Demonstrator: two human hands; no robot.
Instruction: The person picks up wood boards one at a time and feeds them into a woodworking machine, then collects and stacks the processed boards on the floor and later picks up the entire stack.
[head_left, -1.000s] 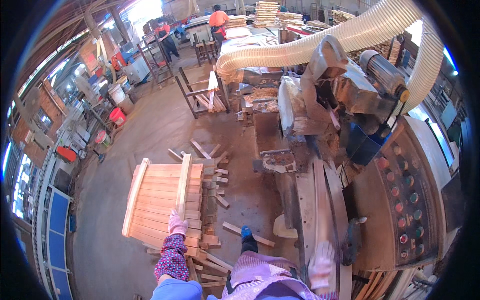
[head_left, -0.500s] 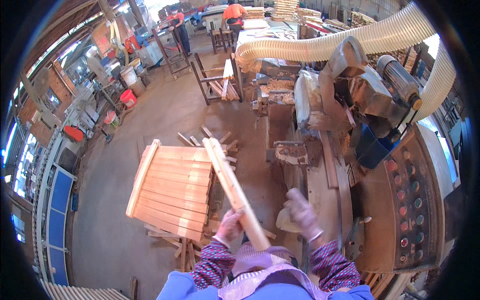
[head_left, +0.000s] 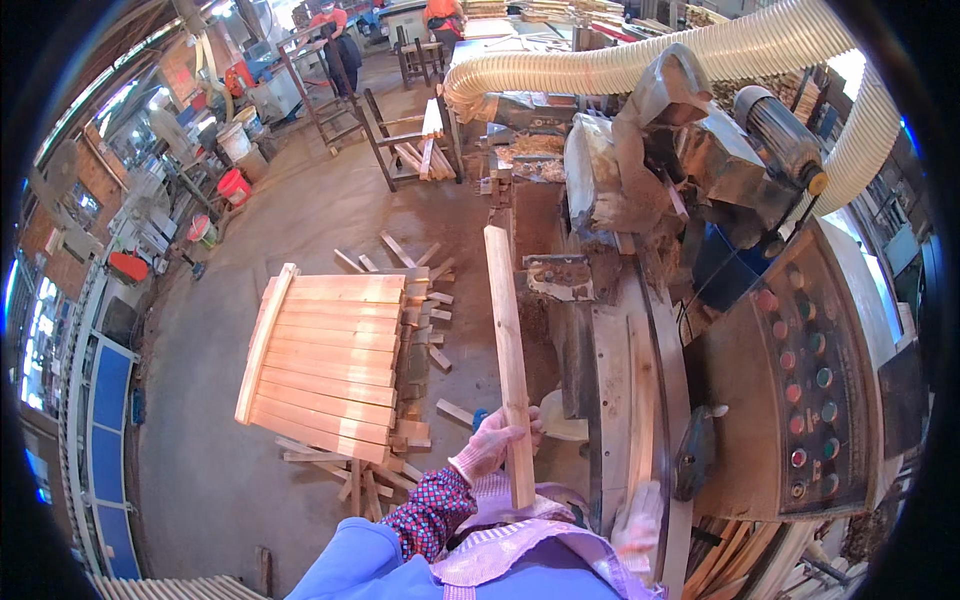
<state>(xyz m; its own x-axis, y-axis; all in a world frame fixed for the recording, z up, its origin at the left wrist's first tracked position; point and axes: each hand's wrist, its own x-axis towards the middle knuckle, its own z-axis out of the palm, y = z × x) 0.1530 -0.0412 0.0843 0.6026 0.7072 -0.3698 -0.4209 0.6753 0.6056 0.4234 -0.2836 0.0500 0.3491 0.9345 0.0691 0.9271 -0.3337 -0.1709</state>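
I find work in progress, with pieces at several points. My left hand (head_left: 492, 442) is clamped around the near end of a wooden bar (head_left: 507, 345), which points away from me over the gap between the stack of boards (head_left: 325, 350) and the machine bed (head_left: 613, 380); it is clear of both. My right hand (head_left: 637, 522) is well apart from the left, at the near end of a wooden strip (head_left: 641, 390) lying lengthwise on the bed; blur prevents me from telling whether its fingers grip the strip or only rest there. By my count, one strip is on the bed and one bar is in hand, not yet laid on it. To my left, the stack has its top boards side by side, with a single crosspiece (head_left: 264, 345) lying over their left ends; no such piece lies over their right ends. Loose sticks (head_left: 397, 250) jut out around the stack near the floor (head_left: 200, 450). Ahead, a rack (head_left: 374, 145) holds further lengths of wood. I judge the work partway along, since pieces remain in hand and on the bed. Whether any surface is finished cannot be determined.
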